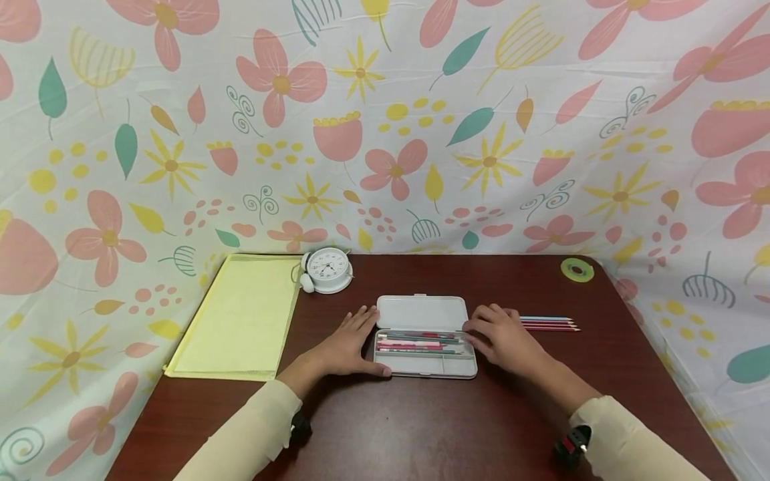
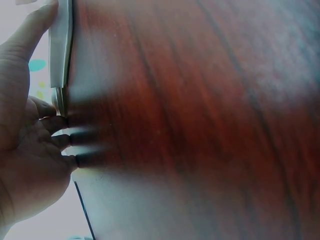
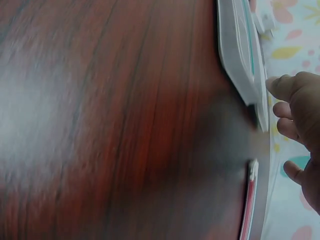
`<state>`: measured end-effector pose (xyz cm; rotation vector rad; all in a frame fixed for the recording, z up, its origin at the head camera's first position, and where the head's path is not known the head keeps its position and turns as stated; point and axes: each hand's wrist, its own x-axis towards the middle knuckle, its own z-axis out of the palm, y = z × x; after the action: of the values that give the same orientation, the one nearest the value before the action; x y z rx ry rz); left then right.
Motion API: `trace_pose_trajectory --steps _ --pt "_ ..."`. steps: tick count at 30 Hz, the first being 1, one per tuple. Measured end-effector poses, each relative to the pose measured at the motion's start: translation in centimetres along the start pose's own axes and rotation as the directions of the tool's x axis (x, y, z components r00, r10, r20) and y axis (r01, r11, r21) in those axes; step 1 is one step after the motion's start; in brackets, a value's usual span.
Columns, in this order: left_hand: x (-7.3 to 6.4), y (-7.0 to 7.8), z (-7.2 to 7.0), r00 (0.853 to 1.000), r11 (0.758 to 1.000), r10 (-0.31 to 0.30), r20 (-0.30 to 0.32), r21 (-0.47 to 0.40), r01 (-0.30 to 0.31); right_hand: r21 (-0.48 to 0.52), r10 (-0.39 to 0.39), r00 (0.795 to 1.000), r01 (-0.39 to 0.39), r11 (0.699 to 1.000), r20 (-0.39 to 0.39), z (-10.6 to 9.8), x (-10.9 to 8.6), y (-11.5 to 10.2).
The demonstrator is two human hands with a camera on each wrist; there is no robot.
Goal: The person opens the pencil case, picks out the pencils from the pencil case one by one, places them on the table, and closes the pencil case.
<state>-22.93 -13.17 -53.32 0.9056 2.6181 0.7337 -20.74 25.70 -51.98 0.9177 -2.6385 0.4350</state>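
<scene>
A white pencil case (image 1: 415, 367) lies with its lid (image 1: 422, 312) folded back. Pencils (image 1: 415, 345) in pink, red and teal lie in its long rear compartment; the front compartments look bare. My left hand (image 1: 344, 346) rests along the case's left side, thumb on the front corner and fingers stretched toward the lid. On the other side is my right hand (image 1: 504, 339), loosely bent, with fingertips at the right edge near the hinge. Several pencils (image 1: 549, 324) lie on the table just beyond it, their left ends hidden behind that hand.
A yellow zip folder (image 1: 237, 317) lies at the left, with a white alarm clock (image 1: 328, 268) beside its far corner. A green tape roll (image 1: 577, 269) is at the back right. Patterned cloth (image 1: 391, 133) hangs behind the brown table (image 1: 397, 427).
</scene>
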Motion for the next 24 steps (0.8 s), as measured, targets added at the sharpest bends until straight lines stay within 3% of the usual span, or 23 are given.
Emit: trace_pose_trajectory --steps 4,14,17,24 --pt "-0.1 0.3 -0.1 1.000 1.000 -0.012 0.005 0.011 0.012 0.004 -0.051 0.999 0.051 0.999 -0.003 0.3 0.6 -0.9" --pt "0.1 -0.3 0.3 1.000 1.000 0.002 -0.007 -0.015 -0.002 -0.142 -0.012 0.993 0.029 0.989 0.119 1.0 1.3 -1.9" --pt "-0.1 0.0 0.1 1.000 1.000 -0.007 0.005 -0.030 0.008 -0.179 -0.009 0.992 0.032 0.983 0.125 1.2 1.3 -2.0" --pt "0.0 0.3 -0.1 0.999 0.998 -0.049 0.024 0.029 0.048 -0.178 -0.013 0.994 0.032 0.984 0.109 1.3 1.6 -2.1"
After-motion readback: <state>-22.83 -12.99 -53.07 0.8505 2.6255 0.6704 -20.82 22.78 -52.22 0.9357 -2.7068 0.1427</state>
